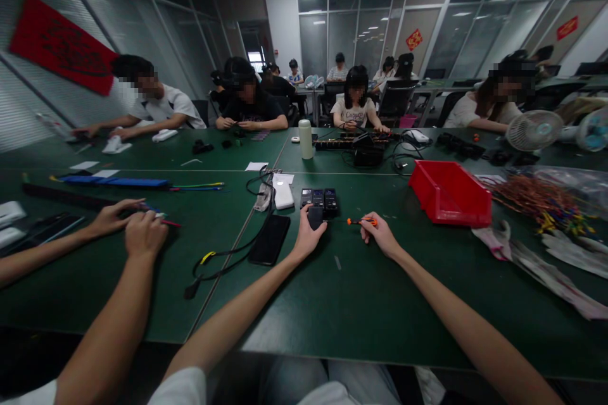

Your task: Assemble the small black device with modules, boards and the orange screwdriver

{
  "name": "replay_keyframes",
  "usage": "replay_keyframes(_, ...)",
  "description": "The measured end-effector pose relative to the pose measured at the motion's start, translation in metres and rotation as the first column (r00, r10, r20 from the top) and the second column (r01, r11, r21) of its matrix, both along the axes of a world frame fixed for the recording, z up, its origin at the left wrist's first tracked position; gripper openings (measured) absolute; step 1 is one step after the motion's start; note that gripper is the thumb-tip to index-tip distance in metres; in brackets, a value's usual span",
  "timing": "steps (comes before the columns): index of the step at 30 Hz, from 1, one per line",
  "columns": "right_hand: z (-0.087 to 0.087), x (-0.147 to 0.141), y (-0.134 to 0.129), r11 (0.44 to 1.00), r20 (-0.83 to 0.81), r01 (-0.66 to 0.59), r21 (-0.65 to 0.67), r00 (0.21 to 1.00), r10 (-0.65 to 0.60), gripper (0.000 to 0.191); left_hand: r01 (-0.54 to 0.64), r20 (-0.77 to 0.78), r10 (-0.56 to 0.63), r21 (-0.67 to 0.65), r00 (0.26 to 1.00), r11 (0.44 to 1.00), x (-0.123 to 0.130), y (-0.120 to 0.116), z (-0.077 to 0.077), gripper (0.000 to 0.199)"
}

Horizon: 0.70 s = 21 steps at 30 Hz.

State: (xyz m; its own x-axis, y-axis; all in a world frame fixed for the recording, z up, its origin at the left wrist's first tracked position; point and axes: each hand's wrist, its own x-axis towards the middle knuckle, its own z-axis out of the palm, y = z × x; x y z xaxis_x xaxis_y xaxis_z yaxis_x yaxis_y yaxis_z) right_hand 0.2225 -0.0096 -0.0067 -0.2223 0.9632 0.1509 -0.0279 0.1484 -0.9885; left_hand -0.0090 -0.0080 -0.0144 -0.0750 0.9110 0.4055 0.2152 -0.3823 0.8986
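Note:
My left hand [308, 235] grips a small black block-shaped device [315, 216], its fingers wrapped round the sides. Just behind it on the green table [304, 304] sits a row of similar black blocks [329, 197] with dark, labelled faces. To the right, my right hand [379, 235] pinches an orange and black screwdriver [365, 221], whose tip side points left toward the device. The screwdriver and the device are apart. A black phone [270, 240] lies left of my left forearm.
A red bin [449, 193] stands to the right, near copper wires [532, 199] and gloves [546, 266]. Left of me are a black cable [223, 256], a white power bank [284, 192] and a co-worker's hands [142, 228]. A pale green bottle [305, 139] stands farther back.

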Motion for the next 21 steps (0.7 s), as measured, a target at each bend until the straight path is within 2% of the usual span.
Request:
replay_keyframes(9, -0.0058, 0.0, 0.0033, 1.0, 0.039, 0.003, -0.013, 0.999, -0.003, 0.029, 0.005, 0.0, -0.005, -0.013, 1.0, 1.0, 0.0008, -0.0036, 0.0063, 0.059)
replay_keyframes(15, -0.0025, 0.0026, 0.0019, 0.998, 0.053, 0.021, 0.052, 0.998, -0.023, 0.035, -0.001, -0.01, 0.001, -0.016, 1.0, 1.0, 0.0008, -0.0004, 0.0013, 0.06)
replay_keyframes(21, -0.0024, 0.0023, 0.0021, 0.999, 0.044, 0.008, 0.05, 0.999, -0.01, 0.027, 0.005, -0.023, -0.005, 0.011, 1.0, 1.0, -0.0002, 0.0019, -0.003, 0.06)
